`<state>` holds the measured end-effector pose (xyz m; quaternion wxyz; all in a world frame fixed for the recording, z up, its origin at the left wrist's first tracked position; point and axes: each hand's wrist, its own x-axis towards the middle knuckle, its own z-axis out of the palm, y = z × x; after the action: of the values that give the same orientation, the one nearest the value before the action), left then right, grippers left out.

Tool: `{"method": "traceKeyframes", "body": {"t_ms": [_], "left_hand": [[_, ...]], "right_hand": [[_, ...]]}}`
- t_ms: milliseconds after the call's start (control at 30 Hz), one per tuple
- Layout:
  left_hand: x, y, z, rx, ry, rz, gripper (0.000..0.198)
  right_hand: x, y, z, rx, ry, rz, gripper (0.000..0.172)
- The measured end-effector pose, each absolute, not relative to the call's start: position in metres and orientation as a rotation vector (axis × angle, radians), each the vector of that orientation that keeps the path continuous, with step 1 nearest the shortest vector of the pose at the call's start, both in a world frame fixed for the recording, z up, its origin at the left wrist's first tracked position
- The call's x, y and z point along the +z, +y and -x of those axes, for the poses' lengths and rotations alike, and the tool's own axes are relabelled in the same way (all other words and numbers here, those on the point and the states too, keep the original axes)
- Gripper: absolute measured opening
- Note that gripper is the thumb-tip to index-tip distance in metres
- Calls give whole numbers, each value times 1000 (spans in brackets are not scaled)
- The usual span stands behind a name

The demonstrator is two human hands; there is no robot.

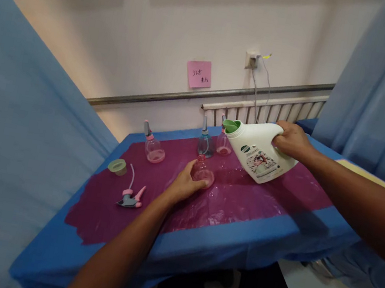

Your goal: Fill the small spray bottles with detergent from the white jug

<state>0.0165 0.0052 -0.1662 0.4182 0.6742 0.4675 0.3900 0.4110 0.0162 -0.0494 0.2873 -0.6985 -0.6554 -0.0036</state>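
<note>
My left hand (187, 183) is closed around a clear pink spray bottle (204, 175) without its head, upright on the table. By its handle, my right hand (290, 139) grips a white detergent jug (262, 159), tilted left above the table. The jug's green spout (232, 126) points toward the small bottle but stays apart from it. Left of my left hand lies a grey and pink spray head (130, 198) with its tube. Near that sits a pale green cap (117, 166). No liquid stream is visible between spout and bottle.
Behind stand a pink spray bottle (154, 149), a blue spray bottle (206, 142) and another pink spray bottle (223, 144). A purple plastic sheet (98, 214) covers the blue tablecloth (226, 247). Blue curtains (24, 124) flank the table; a radiator (276, 110) lines the wall.
</note>
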Motion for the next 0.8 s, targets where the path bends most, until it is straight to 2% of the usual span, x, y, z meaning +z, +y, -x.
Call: {"method": "traceKeyframes", "body": {"t_ms": [200,567,800], "left_hand": [[-160,0,-17,1025,1267,-1646,87],[-105,-29,16,1123,1428,-1755,78],[-69,-46,40,1055,1574,-1989,82]], "right_hand": [[-53,20,-407,-135,-1779,1975,35],[-48,30,-384,-281,-1911,2011,38],[-42,31,-365,-329,-2050,1989,39]]}}
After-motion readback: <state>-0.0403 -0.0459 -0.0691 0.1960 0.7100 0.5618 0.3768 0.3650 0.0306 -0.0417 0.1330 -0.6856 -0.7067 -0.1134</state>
